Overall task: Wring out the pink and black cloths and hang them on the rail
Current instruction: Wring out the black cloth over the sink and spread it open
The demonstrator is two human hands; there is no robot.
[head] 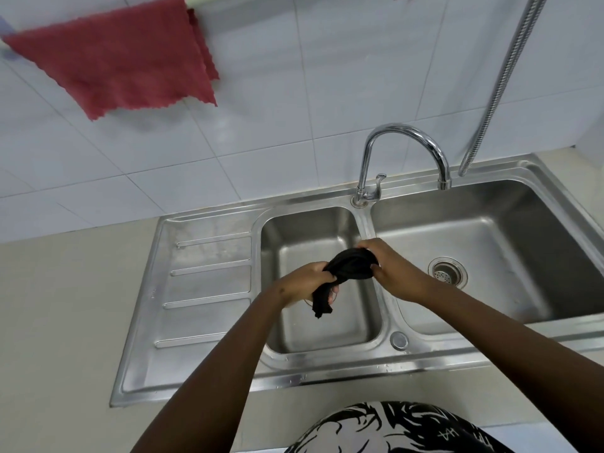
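Both grips clamp the black cloth [351, 268], left hand [302, 284] and right hand [394, 273] at opposite ends; limp and probably wet, it twists easily.

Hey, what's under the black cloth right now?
Beneath the black cloth, twisted between the left hand and right hand, is the small sink basin. Its drain is mostly covered by the hand and cloth.

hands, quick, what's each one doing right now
Left hand: closed on one end of the twisted black cloth.
Right hand: closed on its other end.
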